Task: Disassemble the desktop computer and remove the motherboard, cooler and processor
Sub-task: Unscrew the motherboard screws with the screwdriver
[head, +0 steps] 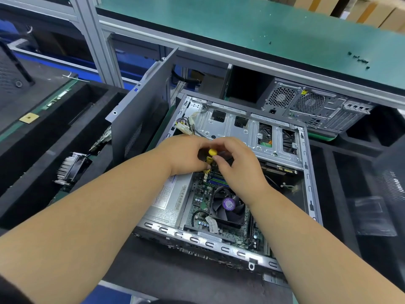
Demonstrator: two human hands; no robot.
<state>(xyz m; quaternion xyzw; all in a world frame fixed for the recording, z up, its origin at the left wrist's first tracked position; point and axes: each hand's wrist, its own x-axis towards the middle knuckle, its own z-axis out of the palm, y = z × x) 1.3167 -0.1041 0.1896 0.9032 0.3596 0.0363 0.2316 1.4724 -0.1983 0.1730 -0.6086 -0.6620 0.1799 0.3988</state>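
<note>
Both my left hand [186,155] and right hand [233,160] pinch a yellow connector [210,156] at the open case's [306,163] 12 o'clock; yanking could tear its cable or flex the motherboard [200,200] below.

The round purple sticker [228,204] on the cooler fan [228,208] appears to read "intel"; its smaller print is too blurred to make out. The white label [173,194] on the power supply [166,207] carries print and barcodes, none legible.
</note>
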